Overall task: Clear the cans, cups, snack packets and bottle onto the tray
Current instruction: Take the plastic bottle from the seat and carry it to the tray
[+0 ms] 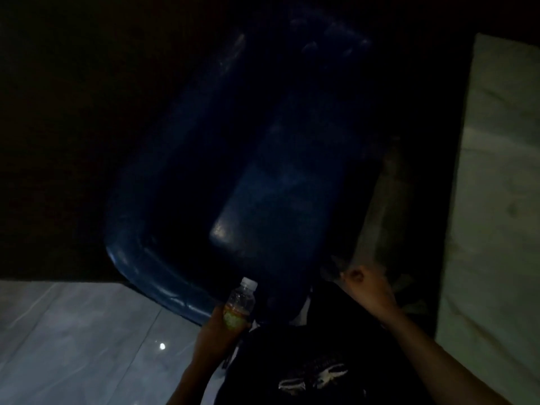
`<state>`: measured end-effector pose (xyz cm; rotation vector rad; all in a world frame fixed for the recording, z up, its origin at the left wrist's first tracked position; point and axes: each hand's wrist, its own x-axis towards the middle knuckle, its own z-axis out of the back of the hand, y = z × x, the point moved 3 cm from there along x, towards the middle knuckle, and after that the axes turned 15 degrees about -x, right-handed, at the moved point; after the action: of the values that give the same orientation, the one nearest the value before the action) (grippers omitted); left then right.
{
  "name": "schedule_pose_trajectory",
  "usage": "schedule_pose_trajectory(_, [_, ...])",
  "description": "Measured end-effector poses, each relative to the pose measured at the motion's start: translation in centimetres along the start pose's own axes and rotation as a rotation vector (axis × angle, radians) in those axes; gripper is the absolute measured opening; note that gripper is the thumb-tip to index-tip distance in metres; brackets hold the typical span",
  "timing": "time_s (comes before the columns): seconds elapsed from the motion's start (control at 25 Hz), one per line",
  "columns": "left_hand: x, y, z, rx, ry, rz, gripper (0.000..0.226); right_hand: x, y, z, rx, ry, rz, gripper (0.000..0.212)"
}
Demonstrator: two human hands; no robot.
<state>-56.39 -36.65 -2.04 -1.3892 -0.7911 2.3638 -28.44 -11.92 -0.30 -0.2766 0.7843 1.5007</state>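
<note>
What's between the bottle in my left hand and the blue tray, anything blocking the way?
Nothing visible blocks it. The left hand holds the bottle upright right at the blue tray's near rim, and the tray's floor looks bare, though the picture is very dark. The right hand is off to the side.

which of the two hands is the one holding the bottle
The left hand: it grips the clear white-capped bottle upright at the blue tray's near rim. The right hand, fingers curled, shows nothing in its grasp.
</note>
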Motion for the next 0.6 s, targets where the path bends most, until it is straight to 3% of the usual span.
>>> schedule_pose_trajectory(0.2, [0.7, -4.0, -4.1, 0.151, 0.131, -0.058, 0.058, -4.9, -9.5, -1.4, 0.008, 0.105, -0.193, 0.03])
schedule_pose_trajectory(0.36, [0.8, -9.1, -8.8, 0.241, 0.2, -0.147, 0.054, -6.6, -14.3, -1.1, 0.098, 0.021, -0.274, 0.019])
schedule_pose_trajectory(0.6, [0.7, -13.7, -14.7, 0.35, 0.246, -0.256, 0.034, -7.0, -21.2, 0.0, 0.192, 0.099, -0.35, 0.031])
